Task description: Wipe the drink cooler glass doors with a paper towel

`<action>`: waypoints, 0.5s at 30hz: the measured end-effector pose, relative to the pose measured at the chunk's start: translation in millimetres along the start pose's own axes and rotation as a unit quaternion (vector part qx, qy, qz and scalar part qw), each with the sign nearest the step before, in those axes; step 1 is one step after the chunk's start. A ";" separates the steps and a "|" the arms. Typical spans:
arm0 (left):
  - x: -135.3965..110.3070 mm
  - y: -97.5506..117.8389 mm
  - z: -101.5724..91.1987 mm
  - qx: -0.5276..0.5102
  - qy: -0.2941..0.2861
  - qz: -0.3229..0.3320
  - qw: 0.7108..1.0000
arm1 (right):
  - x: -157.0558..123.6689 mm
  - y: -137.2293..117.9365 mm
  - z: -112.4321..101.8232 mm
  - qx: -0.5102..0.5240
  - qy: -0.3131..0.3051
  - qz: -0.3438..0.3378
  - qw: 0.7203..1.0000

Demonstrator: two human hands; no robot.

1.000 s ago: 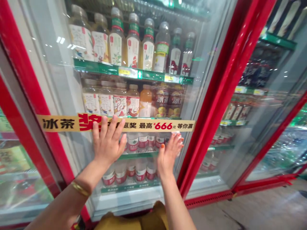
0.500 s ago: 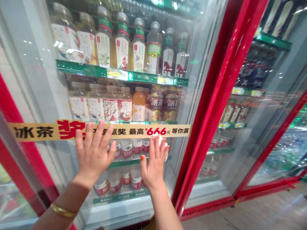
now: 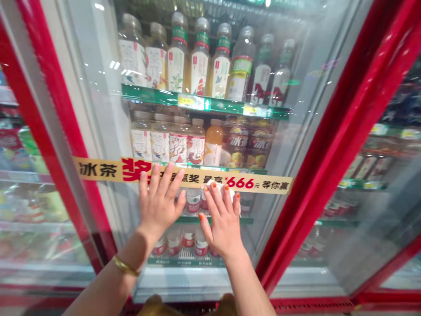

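Writing on the strip: a long yellow paper banner [image 3: 263, 185] runs across the clear glass door [image 3: 305, 87]. You can read 冰茶 in black, a big red 奖, then 赢奖, 最高, ¥666元 in red and 等你赢. Your fingers cover the characters in between.
Writing on the bottles: the two dark brown bottles [image 3: 248, 147] on the middle shelf carry 冰茶 in white. The two at the right end of the top shelf show a red horse. The other labels are too small to read.
Counts: there are eight tall bottles on the top shelf [image 3: 204, 104] and seven on the middle one, the fifth a plain orange juice bottle [image 3: 213, 142]. Below are small red-labelled bottles [image 3: 193, 202], partly hidden, so I cannot count them.
Left hand: your left hand [image 3: 160, 202] lies flat on the glass. Its grip is open with the fingers spread, and the fingertips overlap the banner just right of the red 奖. It holds nothing. A thin gold bangle [image 3: 125, 265] sits on that wrist.
Right hand: your right hand [image 3: 222, 219], with orange-painted nails, lies just beside the left and is also flat. The fingers are stretched out rather than curled, and they pin a small white cloth [image 3: 230, 192] against the glass.
Cloth and grip: the cloth sits under your fingertips at the lower edge of the banner, just left of the 666, showing between and beyond the fingers.
Frame: a red metal door frame [image 3: 332, 149] runs slanting to the right of both hands.
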State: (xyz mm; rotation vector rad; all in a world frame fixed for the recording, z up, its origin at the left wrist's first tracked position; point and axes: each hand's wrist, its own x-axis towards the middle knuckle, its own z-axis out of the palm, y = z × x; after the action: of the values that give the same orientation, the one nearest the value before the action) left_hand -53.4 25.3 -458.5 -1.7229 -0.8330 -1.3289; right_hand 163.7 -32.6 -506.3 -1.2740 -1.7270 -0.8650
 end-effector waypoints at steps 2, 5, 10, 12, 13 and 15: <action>-0.3 2.4 -1.4 0.014 -0.004 -0.005 1.000 | -14.9 2.3 -1.7 0.004 0.014 -0.010 1.000; -0.8 2.7 -0.9 0.031 -0.015 -0.007 0.999 | -11.3 34.9 -5.3 0.015 0.084 0.132 0.988; -0.5 2.3 -2.1 0.027 -0.009 -0.011 1.000 | 32.0 41.7 -13.3 0.003 0.114 0.135 0.984; -0.4 2.5 -2.0 0.016 -0.003 -0.010 1.000 | 23.6 24.5 -8.7 -0.015 0.060 0.020 0.998; -0.4 2.6 -1.6 0.011 0.001 -0.010 1.000 | 13.8 18.8 -5.2 -0.022 0.039 -0.030 0.999; -0.4 2.8 -0.7 0.002 0.006 -0.011 1.000 | -5.2 18.9 -0.8 -0.037 0.028 -0.055 0.997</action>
State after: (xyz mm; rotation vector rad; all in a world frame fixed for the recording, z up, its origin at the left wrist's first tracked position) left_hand -51.3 23.3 -459.3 -1.7051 -0.8493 -1.3511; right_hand 183.0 -30.6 -509.5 -1.1989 -1.7482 -1.0272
